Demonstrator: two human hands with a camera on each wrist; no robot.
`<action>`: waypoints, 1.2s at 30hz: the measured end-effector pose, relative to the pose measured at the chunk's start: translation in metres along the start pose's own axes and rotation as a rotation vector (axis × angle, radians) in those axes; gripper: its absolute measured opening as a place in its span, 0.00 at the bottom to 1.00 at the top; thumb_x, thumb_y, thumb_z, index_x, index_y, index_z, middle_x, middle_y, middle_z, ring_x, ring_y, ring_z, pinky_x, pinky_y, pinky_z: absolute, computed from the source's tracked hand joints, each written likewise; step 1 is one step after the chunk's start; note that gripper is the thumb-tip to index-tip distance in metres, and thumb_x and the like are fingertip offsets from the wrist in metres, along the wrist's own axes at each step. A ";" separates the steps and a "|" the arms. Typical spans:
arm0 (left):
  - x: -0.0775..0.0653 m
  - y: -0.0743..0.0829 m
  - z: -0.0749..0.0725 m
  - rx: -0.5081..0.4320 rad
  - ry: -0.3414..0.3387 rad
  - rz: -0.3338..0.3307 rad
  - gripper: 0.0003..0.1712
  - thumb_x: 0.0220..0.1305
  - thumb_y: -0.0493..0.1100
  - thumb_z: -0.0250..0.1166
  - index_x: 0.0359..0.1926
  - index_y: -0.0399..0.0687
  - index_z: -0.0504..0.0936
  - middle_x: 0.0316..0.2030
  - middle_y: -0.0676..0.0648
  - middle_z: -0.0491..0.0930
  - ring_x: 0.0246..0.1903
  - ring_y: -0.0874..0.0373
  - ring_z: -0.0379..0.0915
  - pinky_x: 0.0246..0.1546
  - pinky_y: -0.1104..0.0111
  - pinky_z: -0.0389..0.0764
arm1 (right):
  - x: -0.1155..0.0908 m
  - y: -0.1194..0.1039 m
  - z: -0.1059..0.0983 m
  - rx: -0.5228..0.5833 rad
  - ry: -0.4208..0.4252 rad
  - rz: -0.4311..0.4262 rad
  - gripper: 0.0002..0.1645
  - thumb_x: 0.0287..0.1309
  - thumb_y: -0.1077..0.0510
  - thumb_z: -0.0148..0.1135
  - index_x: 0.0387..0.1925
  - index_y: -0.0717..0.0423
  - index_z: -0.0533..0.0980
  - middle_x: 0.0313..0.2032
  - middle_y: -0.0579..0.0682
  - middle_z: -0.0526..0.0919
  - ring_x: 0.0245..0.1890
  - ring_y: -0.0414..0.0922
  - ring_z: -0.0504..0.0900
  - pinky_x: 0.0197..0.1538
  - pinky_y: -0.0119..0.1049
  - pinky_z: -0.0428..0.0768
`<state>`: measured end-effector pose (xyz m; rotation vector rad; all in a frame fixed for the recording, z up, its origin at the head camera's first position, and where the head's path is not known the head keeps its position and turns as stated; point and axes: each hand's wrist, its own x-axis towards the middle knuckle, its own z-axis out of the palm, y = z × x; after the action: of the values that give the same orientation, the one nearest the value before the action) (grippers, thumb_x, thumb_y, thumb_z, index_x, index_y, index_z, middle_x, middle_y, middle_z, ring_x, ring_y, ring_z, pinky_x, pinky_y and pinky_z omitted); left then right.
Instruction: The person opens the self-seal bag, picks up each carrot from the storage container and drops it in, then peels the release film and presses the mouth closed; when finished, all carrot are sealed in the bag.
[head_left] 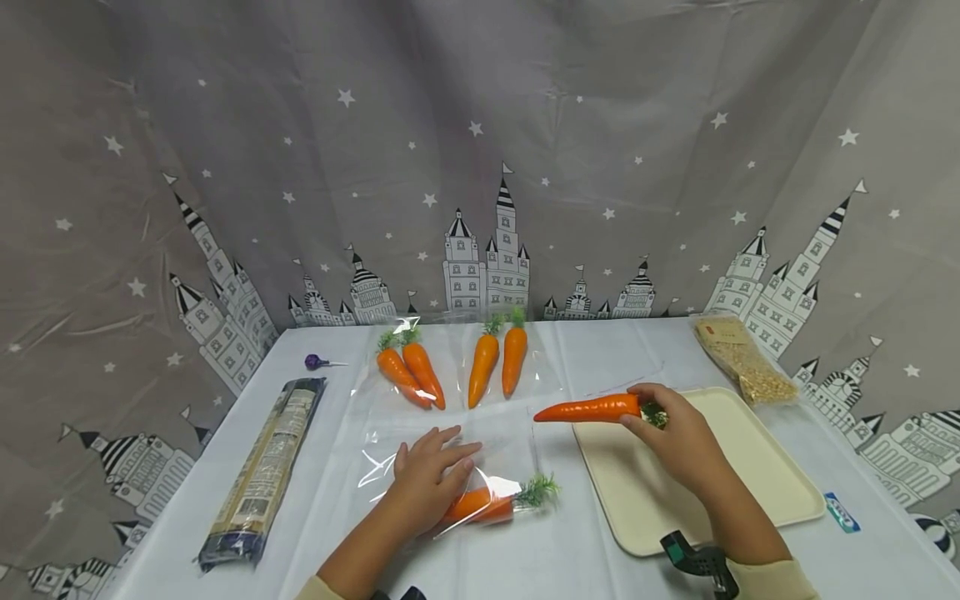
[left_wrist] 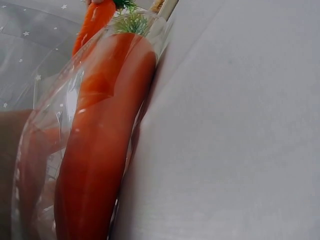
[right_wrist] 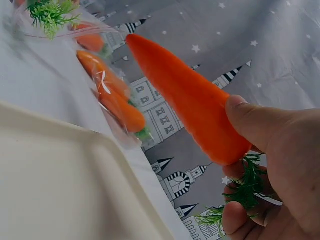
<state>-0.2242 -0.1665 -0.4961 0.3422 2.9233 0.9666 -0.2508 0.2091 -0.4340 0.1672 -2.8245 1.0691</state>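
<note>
My right hand (head_left: pixel 678 433) grips an orange toy carrot (head_left: pixel 588 409) near its green leafy end, thumb on its side, above the tray's left part. The carrot's tip points left; in the right wrist view the leaves (right_wrist: pixel 247 185) hang among the fingers. My left hand (head_left: pixel 431 479) rests with fingers spread over a clear plastic bag (head_left: pixel 378 454). Inside this bag lies another carrot (head_left: pixel 491 506), its leaves at the right end, partly covered by the hand. The left wrist view shows the bagged carrot (left_wrist: pixel 102 135) close up under the film.
Clear bags farther back hold a left carrot pair (head_left: pixel 408 375) and a right carrot pair (head_left: pixel 498 362). A cream tray (head_left: pixel 757 467) is at right, with a grain bag (head_left: pixel 742 358) behind it and a small blue-white packet (head_left: pixel 842 512) beside it. At left lie a long package (head_left: pixel 262 475) and purple lollipop (head_left: pixel 315 362).
</note>
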 end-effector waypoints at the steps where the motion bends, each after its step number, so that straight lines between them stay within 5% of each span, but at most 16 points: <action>1: 0.000 0.000 0.000 0.002 0.002 0.000 0.19 0.77 0.56 0.59 0.64 0.70 0.84 0.73 0.47 0.73 0.78 0.38 0.55 0.72 0.25 0.37 | 0.000 -0.001 0.000 0.005 0.002 0.003 0.31 0.70 0.46 0.68 0.66 0.56 0.74 0.58 0.58 0.83 0.56 0.55 0.79 0.61 0.60 0.78; 7: 0.000 -0.001 0.000 0.012 0.008 -0.002 0.20 0.77 0.56 0.58 0.65 0.70 0.83 0.73 0.47 0.72 0.78 0.38 0.55 0.72 0.25 0.37 | -0.002 -0.005 0.000 0.049 0.008 0.029 0.31 0.69 0.44 0.68 0.66 0.54 0.74 0.58 0.57 0.83 0.55 0.54 0.79 0.58 0.53 0.81; 12: 0.000 -0.001 0.000 0.006 0.013 -0.003 0.20 0.78 0.56 0.58 0.65 0.69 0.83 0.74 0.47 0.72 0.79 0.38 0.54 0.72 0.26 0.37 | -0.003 -0.008 0.008 0.049 -0.023 -0.029 0.29 0.65 0.47 0.73 0.64 0.52 0.77 0.55 0.53 0.84 0.49 0.49 0.79 0.52 0.44 0.81; 21: 0.001 -0.002 -0.001 0.002 0.009 -0.007 0.20 0.78 0.57 0.58 0.65 0.70 0.83 0.74 0.48 0.71 0.79 0.38 0.53 0.73 0.26 0.36 | -0.003 -0.013 0.030 0.026 -0.043 -0.112 0.29 0.60 0.50 0.77 0.60 0.53 0.80 0.56 0.52 0.84 0.57 0.54 0.81 0.65 0.60 0.78; 36: -0.002 -0.001 -0.001 -0.017 0.011 0.025 0.19 0.79 0.57 0.57 0.64 0.70 0.84 0.73 0.47 0.72 0.78 0.37 0.54 0.72 0.26 0.36 | -0.010 -0.034 0.064 0.041 -0.122 -0.062 0.26 0.57 0.52 0.79 0.56 0.49 0.81 0.57 0.48 0.84 0.63 0.51 0.80 0.71 0.59 0.73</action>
<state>-0.2228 -0.1684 -0.4960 0.3745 2.9259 0.9995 -0.2409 0.1421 -0.4607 0.3328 -2.8837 1.1414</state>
